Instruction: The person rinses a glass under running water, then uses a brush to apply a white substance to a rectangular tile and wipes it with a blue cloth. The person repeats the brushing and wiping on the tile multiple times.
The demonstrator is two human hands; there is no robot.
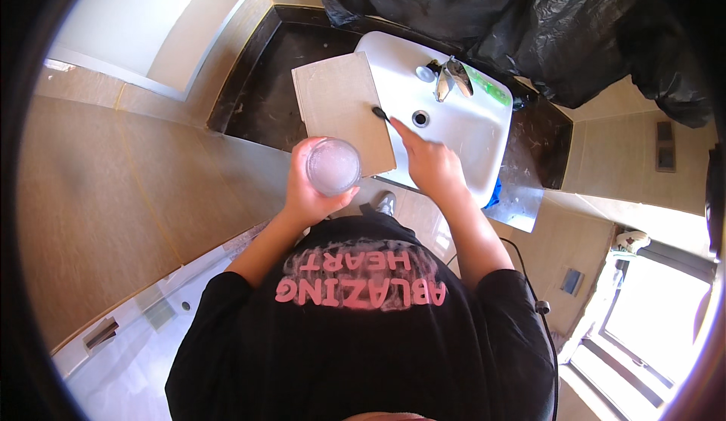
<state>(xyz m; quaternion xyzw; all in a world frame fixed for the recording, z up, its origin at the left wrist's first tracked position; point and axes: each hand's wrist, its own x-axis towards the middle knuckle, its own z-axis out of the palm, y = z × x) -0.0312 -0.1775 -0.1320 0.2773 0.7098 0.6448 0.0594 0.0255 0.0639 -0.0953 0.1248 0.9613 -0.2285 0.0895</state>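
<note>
My left hand [301, 194] is wrapped round a clear round cup [333, 165], seen from above with pale, cloudy contents. The cup is in front of the near edge of a cardboard sheet [344, 103]. My right hand [437, 168] is closed, its index finger stretched along a thin tool with a small dark oval head [380, 113], which looks like a toothbrush. That head is over the right edge of the cardboard, beside the basin. The rest of the tool is mostly hidden by my fingers.
A white sink [473, 137] with a metal faucet [452, 79] and a drain [420, 119] is set in a dark counter [265, 81]. The cardboard overlaps its left side. Black plastic sheeting [560, 20] hangs behind. A black cable [546, 330] runs by my right arm.
</note>
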